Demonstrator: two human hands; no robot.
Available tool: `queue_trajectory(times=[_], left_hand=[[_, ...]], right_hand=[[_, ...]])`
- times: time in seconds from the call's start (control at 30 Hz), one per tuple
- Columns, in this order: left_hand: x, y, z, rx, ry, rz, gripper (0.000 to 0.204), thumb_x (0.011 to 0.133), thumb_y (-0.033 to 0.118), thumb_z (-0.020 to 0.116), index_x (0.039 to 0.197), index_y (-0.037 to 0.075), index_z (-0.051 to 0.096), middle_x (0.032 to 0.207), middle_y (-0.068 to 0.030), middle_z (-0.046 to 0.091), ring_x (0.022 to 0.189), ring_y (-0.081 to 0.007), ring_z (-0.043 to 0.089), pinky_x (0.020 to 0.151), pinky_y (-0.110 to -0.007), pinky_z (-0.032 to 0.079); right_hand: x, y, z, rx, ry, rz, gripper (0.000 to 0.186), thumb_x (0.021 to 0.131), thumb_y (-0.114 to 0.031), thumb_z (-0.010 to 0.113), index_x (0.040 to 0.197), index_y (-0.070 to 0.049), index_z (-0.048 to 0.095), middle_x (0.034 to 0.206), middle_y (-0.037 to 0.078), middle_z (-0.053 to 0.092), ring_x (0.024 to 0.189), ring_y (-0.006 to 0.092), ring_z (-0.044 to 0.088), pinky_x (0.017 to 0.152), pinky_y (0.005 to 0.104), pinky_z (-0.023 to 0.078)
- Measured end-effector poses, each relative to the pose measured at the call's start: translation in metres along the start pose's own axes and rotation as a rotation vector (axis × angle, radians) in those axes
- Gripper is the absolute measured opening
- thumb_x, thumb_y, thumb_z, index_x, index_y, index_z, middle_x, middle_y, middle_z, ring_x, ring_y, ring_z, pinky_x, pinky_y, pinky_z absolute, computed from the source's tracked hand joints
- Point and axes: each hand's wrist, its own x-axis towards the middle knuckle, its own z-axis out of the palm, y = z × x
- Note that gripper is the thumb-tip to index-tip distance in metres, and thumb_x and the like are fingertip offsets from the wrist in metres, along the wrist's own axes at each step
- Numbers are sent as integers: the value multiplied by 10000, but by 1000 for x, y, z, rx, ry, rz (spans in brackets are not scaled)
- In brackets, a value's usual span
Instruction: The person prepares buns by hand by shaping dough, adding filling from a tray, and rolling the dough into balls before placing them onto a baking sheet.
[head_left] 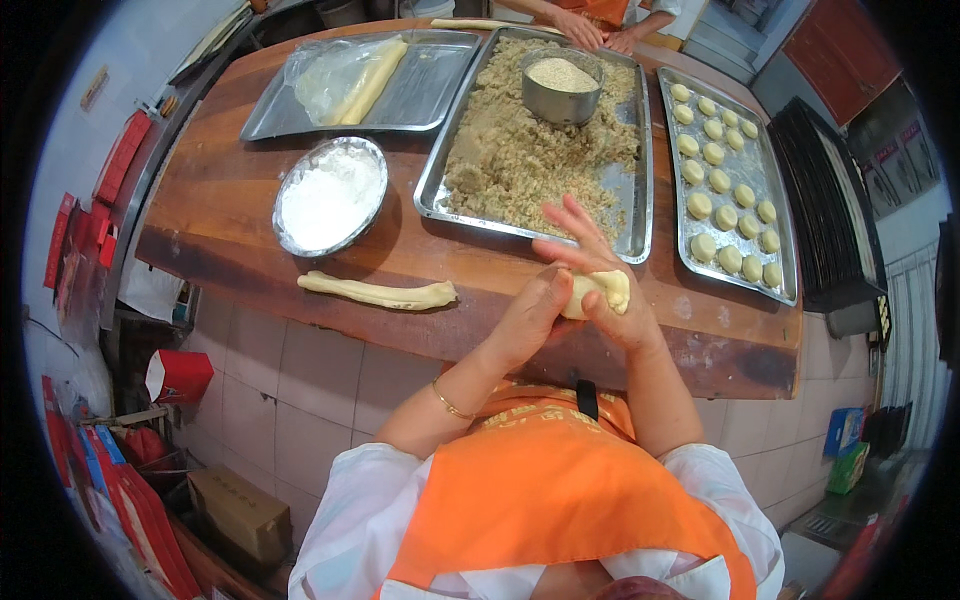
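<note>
Above the near edge of the table, my two hands meet around a small pale piece of dough [588, 291]. My left hand [537, 305] closes on its left side, thumb against the dough, the other fingers partly hidden. In my right hand [625, 300] the dough lies against the palm under the thumb, while the fingers stretch up and to the left. A fold of dough bulges out at the right. To the left, a long strip of dough [378, 291] lies along the table edge. The tray of crumbly filling [432, 190] is just beyond my hands.
A bowl of white flour [330, 197] stands left of the filling. Behind it, a metal tray [262, 125] holds a dough roll under plastic [368, 82]. A metal bowl of crumbs [560, 100] sits in the filling. Rounds fill a right-hand tray [682, 240]. Another person's hands [592, 35] work opposite.
</note>
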Motion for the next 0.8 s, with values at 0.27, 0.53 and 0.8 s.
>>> queue_trajectory(times=[0.27, 0.53, 0.8], left_hand=[[-1, 5, 17, -7, 66, 1, 717, 996, 676, 436, 1414, 93, 422, 1156, -34, 558, 876, -95, 558, 669, -233, 460], [0, -11, 14, 76, 68, 78, 658, 1034, 675, 292, 1239, 116, 570, 930, 25, 547, 746, -85, 482, 609, -227, 404], [-4, 3, 9, -101, -6, 47, 428, 1038, 285, 554, 1385, 86, 400, 1011, 17, 531, 722, -88, 492, 617, -197, 387]], right_hand=[[-5, 24, -30, 4, -181, 100, 604, 1047, -590, 378, 1081, -137, 776, 1230, 99, 722, 1400, 345, 478, 1209, 512, 226], [-1, 6, -11, -69, -179, 109, 706, 1024, -668, 317, 1105, -132, 769, 1296, 143, 684, 1432, 363, 430, 1207, 555, 218], [-4, 10, 6, 82, 33, 72, 674, 1022, -654, 362, 1014, -126, 782, 1215, 155, 720, 1403, 382, 466, 1213, 576, 200]])
